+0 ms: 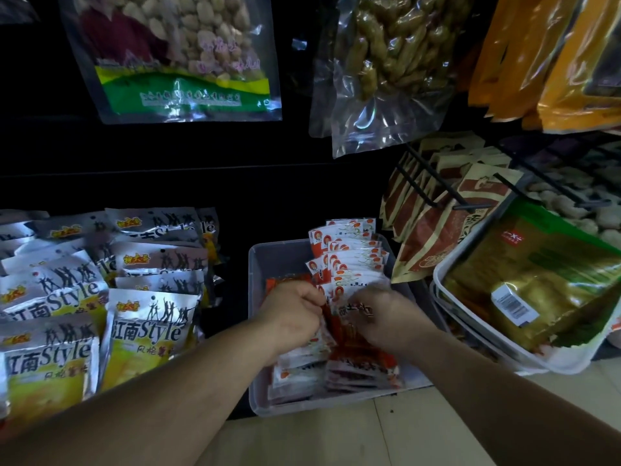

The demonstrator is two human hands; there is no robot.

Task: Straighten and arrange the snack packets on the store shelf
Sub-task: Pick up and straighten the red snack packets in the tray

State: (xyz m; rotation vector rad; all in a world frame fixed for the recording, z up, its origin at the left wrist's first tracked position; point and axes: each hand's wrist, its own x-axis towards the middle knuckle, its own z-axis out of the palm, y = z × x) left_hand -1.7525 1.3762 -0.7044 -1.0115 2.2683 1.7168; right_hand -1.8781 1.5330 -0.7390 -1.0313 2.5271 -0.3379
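The small red-and-white foil snack packets point(349, 260) carry orange-red round marks on white tops and red lower halves; the translucent grey plastic bin point(265, 260) is plain; the silver foil packets point(151, 324) show black dancing silhouettes, dark lettering and yellow bottoms; the clear hanging bag of pale nuts point(174, 45) has a green-and-yellow band; the tan paper pouches point(433, 237) bear brick-red panels; the gold-and-green foil packet point(537, 274) wears a white barcode label.

Silver packets point(148, 327): shiny metallised foil, creased.
Bin point(258, 391): translucent, smooth plastic.
Small packets point(353, 260) in it: glossy plastic film.
Hanging bags point(379, 95): clear, wrinkled plastic.
Brown pouches point(433, 237): matt, paper-like.
Hooks point(435, 176): black metal wire.
Tray point(447, 287): white plastic.
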